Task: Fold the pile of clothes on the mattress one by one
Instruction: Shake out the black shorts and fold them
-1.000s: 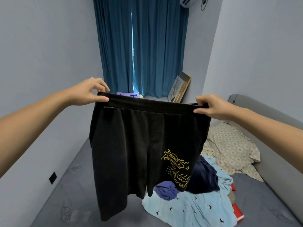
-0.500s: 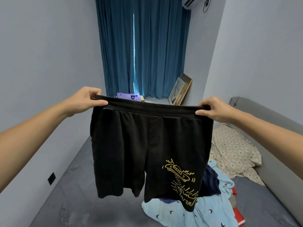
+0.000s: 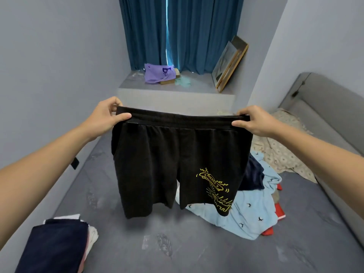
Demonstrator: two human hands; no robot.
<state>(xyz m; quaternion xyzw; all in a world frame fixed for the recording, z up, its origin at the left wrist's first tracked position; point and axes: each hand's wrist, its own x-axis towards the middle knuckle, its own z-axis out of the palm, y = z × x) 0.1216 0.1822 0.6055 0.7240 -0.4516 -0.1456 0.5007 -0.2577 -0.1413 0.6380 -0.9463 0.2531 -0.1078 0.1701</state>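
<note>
I see the black shorts (image 3: 177, 160) held up in the air over the grey mattress (image 3: 197, 243), waistband stretched level — left hand (image 3: 104, 118) pinching one end, right hand (image 3: 254, 121) pinching the other, thumbs toward me. Yellow print on one leg. Behind the shorts lies the unfolded pile (image 3: 246, 209) — a folded stack (image 3: 57, 245) sits near left.

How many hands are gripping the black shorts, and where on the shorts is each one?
2. The left hand pinches the left end of the waistband of the black shorts; the right hand pinches the right end.
</note>
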